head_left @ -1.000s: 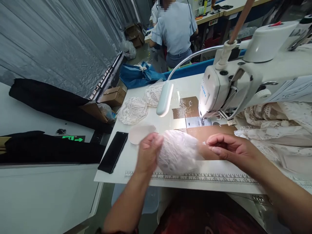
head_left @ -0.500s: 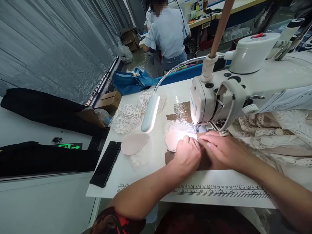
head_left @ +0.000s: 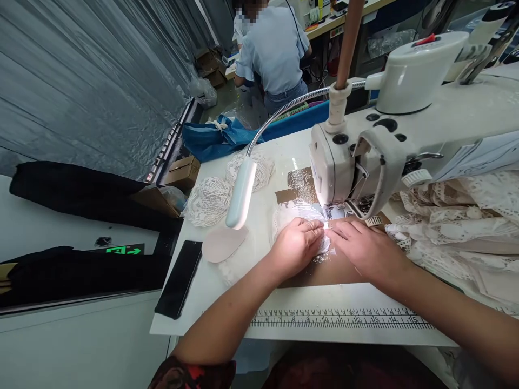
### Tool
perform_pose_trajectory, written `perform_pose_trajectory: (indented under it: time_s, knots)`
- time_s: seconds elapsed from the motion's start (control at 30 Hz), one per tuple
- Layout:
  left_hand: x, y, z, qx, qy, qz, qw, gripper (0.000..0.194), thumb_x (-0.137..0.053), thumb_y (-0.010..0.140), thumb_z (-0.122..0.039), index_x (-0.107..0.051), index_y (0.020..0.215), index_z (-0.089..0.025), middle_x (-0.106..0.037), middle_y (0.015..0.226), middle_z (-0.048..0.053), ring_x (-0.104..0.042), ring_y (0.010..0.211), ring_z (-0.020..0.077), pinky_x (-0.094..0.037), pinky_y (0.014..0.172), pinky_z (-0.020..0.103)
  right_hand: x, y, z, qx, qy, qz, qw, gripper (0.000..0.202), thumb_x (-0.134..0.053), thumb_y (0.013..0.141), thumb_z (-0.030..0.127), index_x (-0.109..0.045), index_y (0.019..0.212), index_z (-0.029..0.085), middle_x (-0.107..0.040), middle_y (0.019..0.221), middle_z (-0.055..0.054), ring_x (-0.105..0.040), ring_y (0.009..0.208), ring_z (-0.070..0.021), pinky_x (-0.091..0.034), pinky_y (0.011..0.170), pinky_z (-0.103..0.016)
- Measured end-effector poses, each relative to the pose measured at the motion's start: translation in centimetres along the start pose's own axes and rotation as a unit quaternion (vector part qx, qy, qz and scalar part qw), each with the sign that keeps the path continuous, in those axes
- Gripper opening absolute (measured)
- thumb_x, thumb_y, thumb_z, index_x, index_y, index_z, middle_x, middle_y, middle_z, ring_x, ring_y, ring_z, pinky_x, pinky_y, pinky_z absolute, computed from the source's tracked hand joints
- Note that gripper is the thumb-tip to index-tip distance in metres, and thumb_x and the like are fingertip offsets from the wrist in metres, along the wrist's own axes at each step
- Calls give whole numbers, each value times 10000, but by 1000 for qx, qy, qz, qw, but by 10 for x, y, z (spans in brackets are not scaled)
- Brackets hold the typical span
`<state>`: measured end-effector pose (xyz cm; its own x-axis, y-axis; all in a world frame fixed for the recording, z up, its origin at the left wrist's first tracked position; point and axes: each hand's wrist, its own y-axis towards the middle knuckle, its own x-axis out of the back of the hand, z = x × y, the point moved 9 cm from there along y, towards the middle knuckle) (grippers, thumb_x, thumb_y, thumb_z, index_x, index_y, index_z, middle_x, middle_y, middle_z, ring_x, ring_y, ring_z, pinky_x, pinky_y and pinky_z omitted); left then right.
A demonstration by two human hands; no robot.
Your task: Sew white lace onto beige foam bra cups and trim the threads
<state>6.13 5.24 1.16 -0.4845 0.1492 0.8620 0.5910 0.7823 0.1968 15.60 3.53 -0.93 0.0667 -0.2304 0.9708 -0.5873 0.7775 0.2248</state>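
A white lace piece (head_left: 280,216) lies under the needle area of the white sewing machine (head_left: 330,162). My left hand (head_left: 298,246) presses down on the lace from the left, fingers closed together and fingertips near the presser foot. From the right, my right hand (head_left: 363,248) holds the edge of the same piece with its fingertips, close to the left fingertips. Both hands cover much of the lace, and its far layers are hidden. Brown tape (head_left: 324,274) covers the machine bed beneath them.
Left of the hands lie a beige oval pad (head_left: 223,244), two lace cups, one a round lace cup (head_left: 210,201), and a black phone (head_left: 178,278). A lamp (head_left: 241,193) hangs over the table. Lace fabric (head_left: 458,232) is heaped right. A person (head_left: 273,51) sits beyond.
The beige round layer seen beside my left hand is now out of sight, with white lace showing there. My right hand has turned flatter, and both hands stay by the needle.
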Motion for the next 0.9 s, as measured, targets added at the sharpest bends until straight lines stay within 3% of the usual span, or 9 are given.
perform_pose_trajectory:
  time_s: [0.1, 0.23, 0.5, 0.73, 0.9]
  knots:
    - [-9, 0, 4, -15, 23, -31, 999, 296, -496, 967, -259, -692, 1151, -134, -686, 1237, 119, -645, 935, 218, -557, 859, 398, 3, 4, -1, -11, -3, 24, 1000, 325, -412, 950, 124, -671, 1121, 220, -697, 1022, -78, -608, 817, -198, -398, 612, -328]
    - [-11, 7, 8, -28, 29, -32, 999, 311, -501, 966, -263, -678, 1184, -130, -679, 1250, 122, -635, 939, 207, -561, 870, 384, 5, 8, -6, -31, -2, 64, 997, 378, -434, 909, 75, -678, 1161, 214, -703, 982, -81, -632, 770, -210, -421, 573, -327]
    - [-11, 19, 9, -52, 56, -16, 997, 318, -462, 972, -226, -683, 1176, -123, -680, 1243, 136, -641, 979, 225, -538, 840, 387, 13, 9, -12, -55, -49, -24, 997, 528, -442, 797, -14, -702, 1180, 240, -712, 1016, -85, -643, 776, -216, -399, 476, -308]
    - [-9, 21, 10, -44, 45, 4, 998, 350, -412, 989, -235, -675, 1197, -138, -669, 1259, 144, -642, 948, 216, -510, 846, 402, 15, 11, -11, -48, -38, -28, 998, 556, -390, 807, -18, -682, 1216, 219, -707, 1069, -110, -646, 824, -226, -467, 568, -319]
    - [-10, 22, 18, -8, 39, -12, 999, 350, -433, 962, -225, -673, 1207, -153, -667, 1263, 131, -598, 1055, 261, -502, 882, 434, 7, 8, -17, -64, 12, -12, 998, 603, -385, 755, -41, -682, 1205, 228, -706, 1067, -89, -619, 725, -207, -434, 541, -327]
